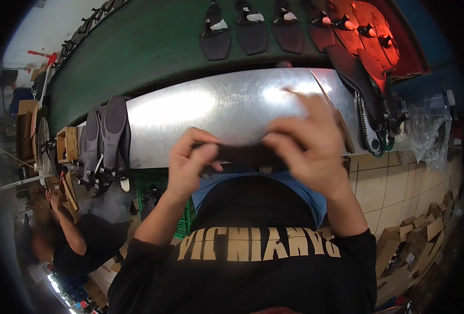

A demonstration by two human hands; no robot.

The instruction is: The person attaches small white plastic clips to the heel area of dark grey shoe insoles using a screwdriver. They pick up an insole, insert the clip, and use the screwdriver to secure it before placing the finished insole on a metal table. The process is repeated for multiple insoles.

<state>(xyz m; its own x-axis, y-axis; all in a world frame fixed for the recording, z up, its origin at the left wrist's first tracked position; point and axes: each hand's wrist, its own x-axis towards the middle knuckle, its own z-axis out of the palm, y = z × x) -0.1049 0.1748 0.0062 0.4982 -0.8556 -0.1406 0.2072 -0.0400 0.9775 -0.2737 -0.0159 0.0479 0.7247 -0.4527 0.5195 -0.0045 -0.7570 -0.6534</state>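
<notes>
My left hand (191, 159) is closed, thumb and fingers pinching the left end of a dark, flat piece (242, 153) just off the table's near edge. The piece's exact kind cannot be made out. At its other end is my right hand (308, 141), smeared by motion, with some fingers raised over the table; whether it grips the piece is unclear. A thin pointed tool with a wooden handle (343, 130) lies just right of that hand. Beyond it, a grey snap-off cutter (367, 128) rests near the table's right end.
A shiny metal table (227, 104) spans the front, before a green conveyor belt (153, 63). Black fin-shaped pieces with straps (252, 36) line the belt, some under red light. More fin-shaped pieces (116, 128) stack at left. Clear plastic bags (431, 133) lie right. A co-worker (80, 240) is at lower left.
</notes>
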